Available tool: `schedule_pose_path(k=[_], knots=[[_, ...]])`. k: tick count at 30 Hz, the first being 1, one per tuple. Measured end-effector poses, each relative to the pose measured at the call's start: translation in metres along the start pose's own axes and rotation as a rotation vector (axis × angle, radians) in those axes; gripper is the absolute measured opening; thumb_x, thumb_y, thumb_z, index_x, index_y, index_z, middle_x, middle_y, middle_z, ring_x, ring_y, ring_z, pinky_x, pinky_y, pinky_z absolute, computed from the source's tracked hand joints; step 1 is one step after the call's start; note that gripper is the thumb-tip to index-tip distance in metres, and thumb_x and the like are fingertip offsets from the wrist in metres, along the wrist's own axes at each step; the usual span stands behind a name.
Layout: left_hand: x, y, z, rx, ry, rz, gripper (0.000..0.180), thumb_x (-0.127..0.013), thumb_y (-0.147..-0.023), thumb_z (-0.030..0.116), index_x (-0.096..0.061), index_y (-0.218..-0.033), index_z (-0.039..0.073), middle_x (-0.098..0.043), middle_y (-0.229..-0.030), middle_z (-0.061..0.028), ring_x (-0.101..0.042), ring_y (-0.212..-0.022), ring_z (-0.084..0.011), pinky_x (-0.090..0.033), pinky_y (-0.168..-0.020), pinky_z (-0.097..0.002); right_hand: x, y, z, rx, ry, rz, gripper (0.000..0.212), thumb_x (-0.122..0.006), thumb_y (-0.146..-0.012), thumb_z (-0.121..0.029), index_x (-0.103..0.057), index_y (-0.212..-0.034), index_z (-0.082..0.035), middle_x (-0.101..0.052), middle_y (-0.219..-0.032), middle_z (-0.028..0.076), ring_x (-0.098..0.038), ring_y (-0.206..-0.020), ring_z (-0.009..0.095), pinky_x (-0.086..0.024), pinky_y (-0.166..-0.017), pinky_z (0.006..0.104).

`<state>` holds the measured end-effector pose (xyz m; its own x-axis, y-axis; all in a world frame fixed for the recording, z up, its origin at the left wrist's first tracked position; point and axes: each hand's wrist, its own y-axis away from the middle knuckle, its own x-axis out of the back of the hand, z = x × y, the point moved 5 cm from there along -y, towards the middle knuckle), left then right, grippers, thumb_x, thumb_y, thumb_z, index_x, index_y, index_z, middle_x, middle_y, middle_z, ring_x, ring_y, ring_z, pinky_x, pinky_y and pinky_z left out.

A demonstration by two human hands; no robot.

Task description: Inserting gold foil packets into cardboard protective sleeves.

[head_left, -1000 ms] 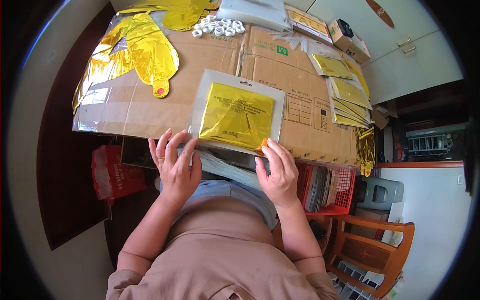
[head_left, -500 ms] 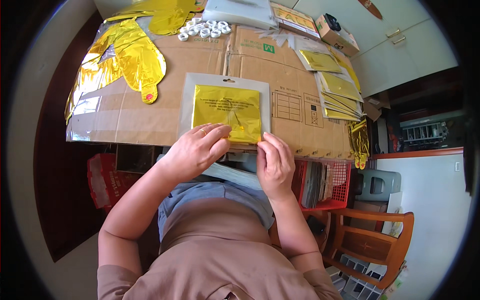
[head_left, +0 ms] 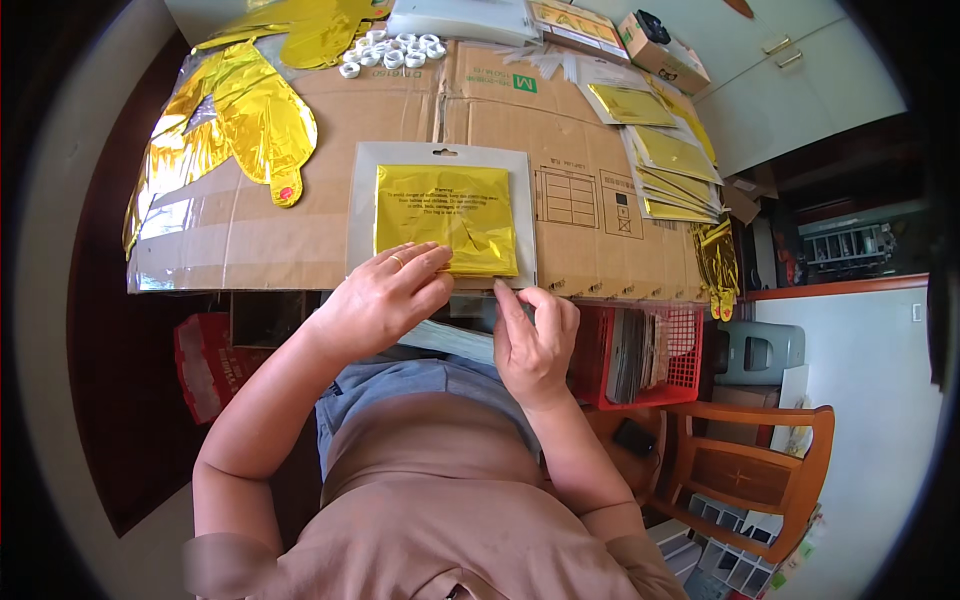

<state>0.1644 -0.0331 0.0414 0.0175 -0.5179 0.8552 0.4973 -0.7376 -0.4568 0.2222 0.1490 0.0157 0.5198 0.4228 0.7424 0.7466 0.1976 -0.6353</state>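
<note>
In the head view, a gold folded foil packet (head_left: pixel 445 205) lies flat inside a pale sleeve (head_left: pixel 526 225) near the middle of the cardboard-covered worktop (head_left: pixel 310 235), close to its near edge. The sleeve's slotted tab points to the far side, and dark print runs across the foil. The left hand (head_left: pixel 385 300) lies over the near left part of the packet, palm down, its fingers pressed together and a ring on one of them; whether its thumb grips the sleeve's near edge, I cannot tell. The right hand (head_left: pixel 538 345) is at the near right corner of the sleeve, fingers bent and bunched, one fingertip at the sleeve's near edge; whether it pinches that edge, I cannot tell. On the far left of the worktop lie flat gold foil balloons (head_left: pixel 265 120), with a cluster of white rings (head_left: pixel 392 52) to the right of them and a stack of clear bags (head_left: pixel 462 20) beyond. To the right is an overlapping pile of gold packets (head_left: pixel 678 185), with a gold foil piece (head_left: pixel 716 265) hanging at the right edge. Below stand a red basket (head_left: pixel 685 350) and a wooden chair (head_left: pixel 745 475)
</note>
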Motion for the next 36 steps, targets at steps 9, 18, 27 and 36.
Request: schedule_pose_path(k=[9,18,27,36], knots=[[0.000,0.002,0.001,0.009,-0.031,0.053,0.032,-0.063,-0.080,0.011,-0.065,-0.109,-0.003,-0.063,-0.122,-0.0207,-0.067,-0.109,-0.0368,-0.056,-0.092,-0.0432,-0.002,-0.003,-0.004,0.002,0.034,-0.027,0.049,-0.073,-0.076,-0.003,-0.067,-0.125,-0.007,-0.055,-0.104,0.009,-0.054,-0.086,0.028,-0.043,-0.082,0.0424],[0.000,0.003,0.002,0.001,-0.050,0.095,0.040,-0.063,-0.078,0.009,-0.066,-0.115,-0.005,-0.065,-0.116,-0.0200,-0.070,-0.095,-0.0338,-0.059,-0.083,-0.0395,-0.004,-0.007,-0.005,0.013,0.060,-0.069,0.051,-0.073,-0.075,-0.004,-0.067,-0.125,-0.008,-0.055,-0.104,0.009,-0.054,-0.086,0.027,-0.042,-0.083,0.0425],[-0.005,0.004,0.001,0.029,-0.064,0.130,0.038,-0.067,-0.077,0.005,-0.067,-0.113,-0.004,-0.066,-0.112,-0.0171,-0.070,-0.092,-0.0314,-0.058,-0.079,-0.0391,-0.009,-0.012,-0.013,0.049,0.047,-0.114,0.050,-0.070,-0.077,-0.006,-0.067,-0.126,-0.011,-0.052,-0.096,0.007,-0.050,-0.084,0.026,-0.042,-0.082,0.0419],[-0.010,0.002,0.001,0.060,-0.098,0.082,0.035,-0.067,-0.077,0.008,-0.067,-0.110,-0.003,-0.064,-0.110,-0.0146,-0.069,-0.091,-0.0278,-0.056,-0.076,-0.0373,-0.011,-0.015,-0.014,0.024,0.040,-0.143,0.051,-0.071,-0.076,-0.005,-0.066,-0.126,-0.009,-0.052,-0.094,0.007,-0.050,-0.085,0.027,-0.042,-0.082,0.0423]])
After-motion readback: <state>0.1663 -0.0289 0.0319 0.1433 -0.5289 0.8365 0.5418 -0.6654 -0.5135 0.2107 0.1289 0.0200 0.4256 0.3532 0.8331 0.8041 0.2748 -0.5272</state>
